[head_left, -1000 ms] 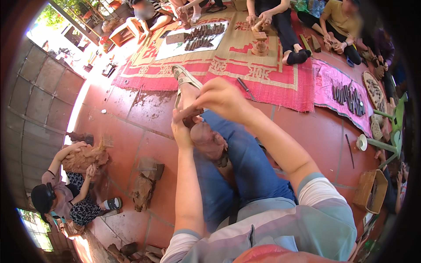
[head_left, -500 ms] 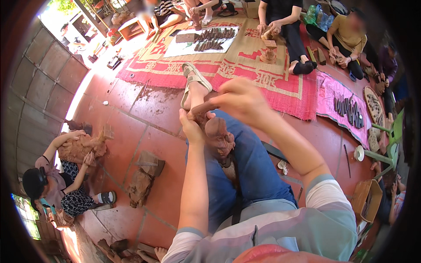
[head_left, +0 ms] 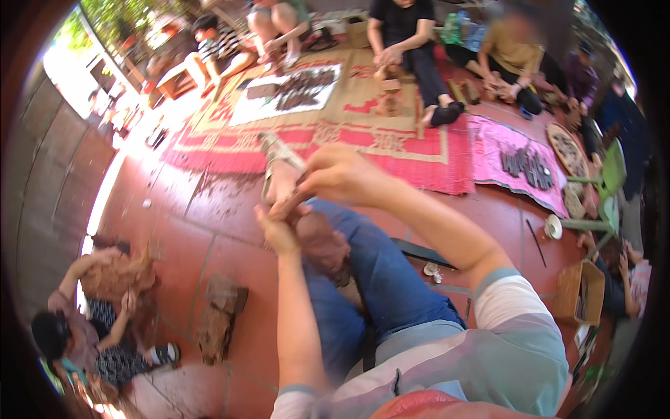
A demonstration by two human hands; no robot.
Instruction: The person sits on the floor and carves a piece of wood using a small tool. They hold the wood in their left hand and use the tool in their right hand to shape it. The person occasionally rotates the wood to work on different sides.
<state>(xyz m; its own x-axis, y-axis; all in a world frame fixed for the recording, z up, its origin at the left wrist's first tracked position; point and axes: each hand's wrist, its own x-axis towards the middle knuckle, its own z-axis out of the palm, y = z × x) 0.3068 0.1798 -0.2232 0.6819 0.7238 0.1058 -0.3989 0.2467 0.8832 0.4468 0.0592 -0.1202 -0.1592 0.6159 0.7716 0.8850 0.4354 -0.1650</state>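
Clay figure (head_left: 322,241) at the hands (head_left: 280,232); the mat (head_left: 419,167) bears blurred character-like motifs.

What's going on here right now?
A brown, clay-like figure is propped between the wearer's blue-clad legs. The left hand is at its upper end, and the right hand bends over a slender part there; blur hides the exact grip. Another brown piece lies on the tiled floor to the left, where a co-worker handles a larger, rough brown mass. Dark stick-like things lie on a white cloth ahead.
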